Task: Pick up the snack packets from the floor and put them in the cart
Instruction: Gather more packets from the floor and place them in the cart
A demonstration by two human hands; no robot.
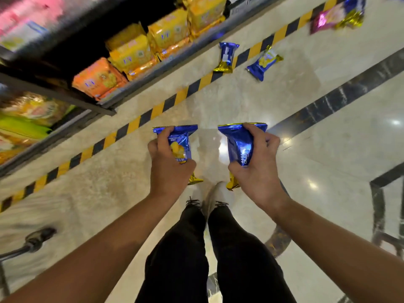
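My left hand (169, 169) grips a blue snack packet (180, 142) with gold ends, held above the floor in front of my feet. My right hand (258, 169) grips a second blue snack packet (239, 142) of the same kind. Two more blue packets lie on the floor ahead, one on the striped tape (226, 56) and one just right of it (263, 63). A pink packet (325, 19) and a blue-and-gold one (354, 13) lie at the far top right. A wheel and bar of what may be the cart (32, 241) show at the lower left.
A dark shelf unit (122, 92) stocked with yellow and orange snack bags runs along the left. Yellow-black hazard tape (157, 109) lines the glossy marble floor beside it. A dark metal frame (380, 204) stands at the right edge. My shoes (215, 196) are below my hands.
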